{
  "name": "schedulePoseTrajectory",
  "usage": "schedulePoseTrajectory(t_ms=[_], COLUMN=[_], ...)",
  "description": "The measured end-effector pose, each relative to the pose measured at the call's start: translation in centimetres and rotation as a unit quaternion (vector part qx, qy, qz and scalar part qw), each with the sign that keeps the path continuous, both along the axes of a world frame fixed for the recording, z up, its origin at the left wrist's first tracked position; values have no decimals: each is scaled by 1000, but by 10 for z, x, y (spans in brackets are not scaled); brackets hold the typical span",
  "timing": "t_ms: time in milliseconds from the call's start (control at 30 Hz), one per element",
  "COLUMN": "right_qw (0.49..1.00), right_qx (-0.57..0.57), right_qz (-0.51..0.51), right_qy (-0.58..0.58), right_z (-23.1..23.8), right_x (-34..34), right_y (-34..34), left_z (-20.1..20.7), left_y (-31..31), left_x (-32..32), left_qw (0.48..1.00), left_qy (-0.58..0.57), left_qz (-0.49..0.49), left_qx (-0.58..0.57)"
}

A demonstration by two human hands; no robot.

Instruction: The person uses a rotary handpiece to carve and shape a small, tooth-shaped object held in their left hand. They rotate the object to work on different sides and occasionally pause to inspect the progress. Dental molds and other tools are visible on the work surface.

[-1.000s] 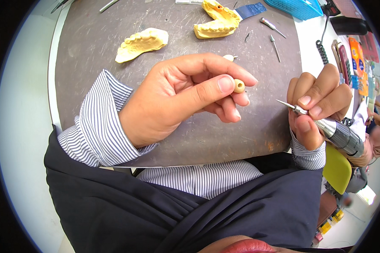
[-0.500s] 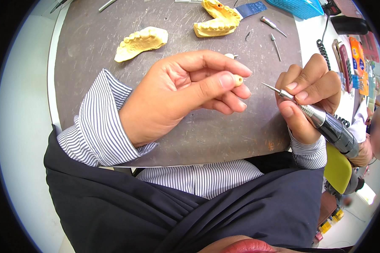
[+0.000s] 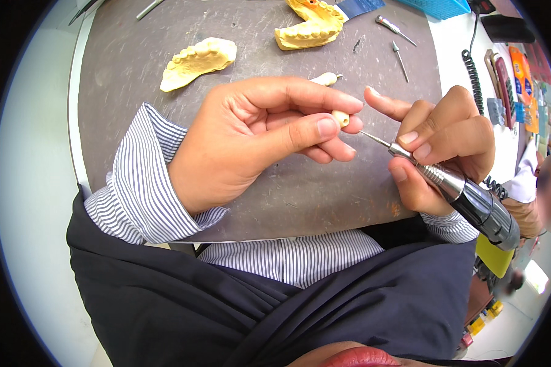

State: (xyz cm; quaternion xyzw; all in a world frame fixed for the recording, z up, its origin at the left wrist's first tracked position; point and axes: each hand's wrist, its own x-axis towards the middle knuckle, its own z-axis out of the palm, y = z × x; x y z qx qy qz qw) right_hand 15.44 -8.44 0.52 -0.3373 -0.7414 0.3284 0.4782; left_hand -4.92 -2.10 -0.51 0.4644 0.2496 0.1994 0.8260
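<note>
Between the thumb and fingers of my left hand [image 3: 269,125] is a small cream dental crown [image 3: 341,118], its hole turned toward the right. My right hand [image 3: 444,137] grips a black and silver handpiece [image 3: 465,192] near its nose, with the index finger lifted off and stretched out. The thin bur [image 3: 373,138] of the handpiece points up and left, its tip just short of the crown and my left fingertips. Beyond my left fingers lies a cream piece with a metal pin [image 3: 326,78], partly hidden.
Two yellow plaster tooth models [image 3: 199,61] [image 3: 309,30] rest on the scratched grey-brown board. A blue strip [image 3: 360,7], a small screwdriver-like tool [image 3: 395,29] and a loose bur [image 3: 400,61] lie far right. Behind them are a blue basket [image 3: 444,7] and a coiled black cord [image 3: 473,79].
The handpiece has moved left and its bur tip is now close to the crown. My right index finger has lifted and stretched out. The crown has turned slightly, showing its hole differently.
</note>
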Motion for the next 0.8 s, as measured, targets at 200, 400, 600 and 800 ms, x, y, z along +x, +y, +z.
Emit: schedulePoseTrajectory(t_ms=[200, 400, 600, 800], right_qw=[999, 994, 990, 993], right_qx=[-10, -17, -23, -45], right_qz=[-32, -100, -134, -109], right_qy=[15, 44, 26, 28], right_z=[0, -4, -4, -8], right_x=[-8, -21, -24, -22], right_y=[-5, -14, -17, -16], left_z=[-3, -4, -5, -7], left_y=[-1, -3, -3, -3], left_x=[0, 2, 2, -1], left_qw=[1000, 1000, 1000, 1000], left_qy=[-13, 9, 18, 22], left_qz=[1, 8, 7, 11], left_qx=[4, 1, -3, -3])
